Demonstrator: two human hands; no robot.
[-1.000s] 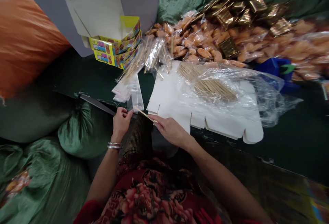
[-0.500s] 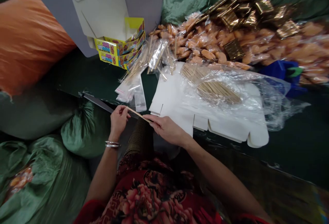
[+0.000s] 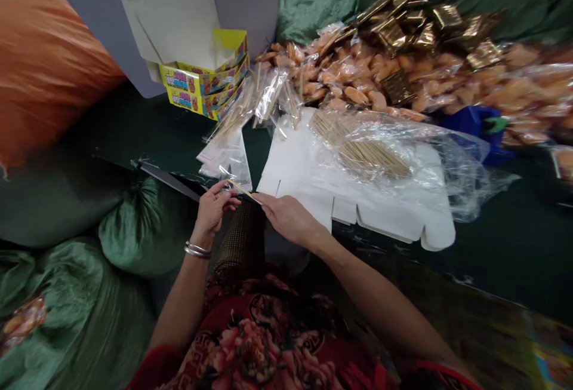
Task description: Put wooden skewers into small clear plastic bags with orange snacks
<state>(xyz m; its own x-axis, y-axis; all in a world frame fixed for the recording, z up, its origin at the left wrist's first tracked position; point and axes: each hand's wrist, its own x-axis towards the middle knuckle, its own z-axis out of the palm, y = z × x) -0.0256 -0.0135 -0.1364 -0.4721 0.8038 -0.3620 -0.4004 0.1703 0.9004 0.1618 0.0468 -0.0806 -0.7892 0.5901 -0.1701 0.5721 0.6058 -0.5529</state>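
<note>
You've got open dark green tabletop (image 3: 147,127) out past your left hand (image 3: 213,211), but your right hand (image 3: 290,220) runs straight into the white carton blank (image 3: 304,178), with clear bags (image 3: 226,160) crowding the gap between!

Your left hand (image 3: 212,211) and right hand (image 3: 289,220) pinch a thin wooden stick (image 3: 244,192) between them, one end at each set of fingertips. Two metal bangles (image 3: 197,250) circle your left wrist. Just past your left hand lie clear plastic bags (image 3: 228,160), beside a dark strip (image 3: 168,181). Ahead of your right hand spreads a flat white cardboard blank (image 3: 304,190), partly under clear plastic (image 3: 461,169) with a bundle of sticks (image 3: 362,158). Farther ahead sit yellow printed boxes (image 3: 201,82), wrapped orange pieces (image 3: 353,73) and gold foil packets (image 3: 394,34). Green sacks (image 3: 129,229) bulge left of your hands.
</note>
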